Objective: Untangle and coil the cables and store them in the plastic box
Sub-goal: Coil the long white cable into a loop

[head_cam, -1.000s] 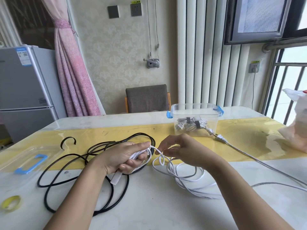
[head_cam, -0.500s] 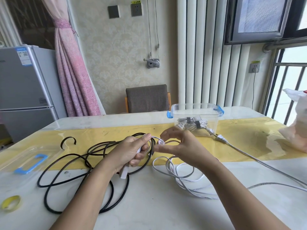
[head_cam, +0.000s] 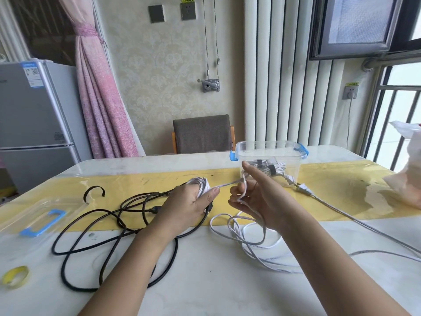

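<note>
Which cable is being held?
The white flat cable: wound in the left hand, strung to the right hand. Black cable and plug-ended cable lie on the table.

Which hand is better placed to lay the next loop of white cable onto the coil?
Right. The right hand holds the free strand leading from the loose white cable on the table; the left hand is taken up by its grip on the coil.

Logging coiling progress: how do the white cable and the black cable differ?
The white cable is thinner and partly wound in the left hand, with a strand held by the right hand. The black cable is thicker, sprawled loose, gripped by neither. Both lie outside the plastic box.
</note>
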